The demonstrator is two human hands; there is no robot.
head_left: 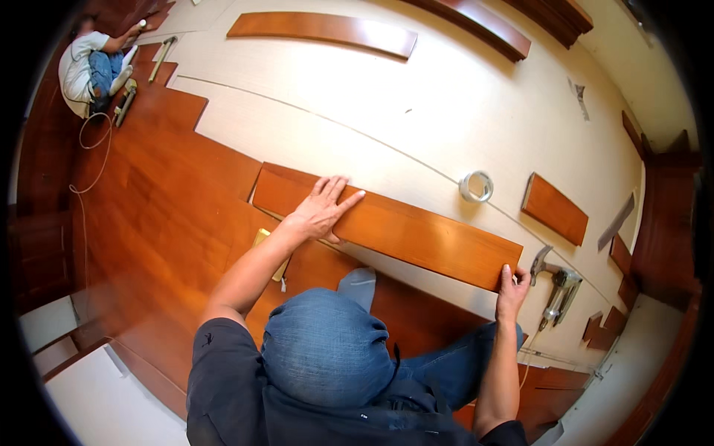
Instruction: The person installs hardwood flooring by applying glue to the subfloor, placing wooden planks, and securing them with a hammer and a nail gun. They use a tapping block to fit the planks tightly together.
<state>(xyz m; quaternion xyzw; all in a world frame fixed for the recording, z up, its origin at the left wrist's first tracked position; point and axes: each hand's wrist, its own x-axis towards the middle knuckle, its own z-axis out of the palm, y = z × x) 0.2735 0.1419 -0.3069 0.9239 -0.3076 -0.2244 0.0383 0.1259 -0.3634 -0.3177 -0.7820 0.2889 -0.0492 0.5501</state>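
A long reddish-brown wooden floorboard [424, 227] lies slantwise in front of me, its left end close to the laid floorboards [163, 171]. My left hand [320, 209] rests on the board toward that end, fingers spread over its top face. At the right end, my right hand [513, 288] pinches the board's corner between thumb and fingers. Under the board's near edge a pale strip of underlay shows. A yellowish block-like thing [260, 238] sits beside my left forearm, partly hidden by it.
A tape roll [476, 186], short board piece [555, 208], hammer [541, 262] and nail gun [559, 297] lie to the right. Loose boards [323, 31] are at the back. Far left, a person [93, 67] sits near another hammer [162, 58], nail gun [126, 102] and hose [104, 163].
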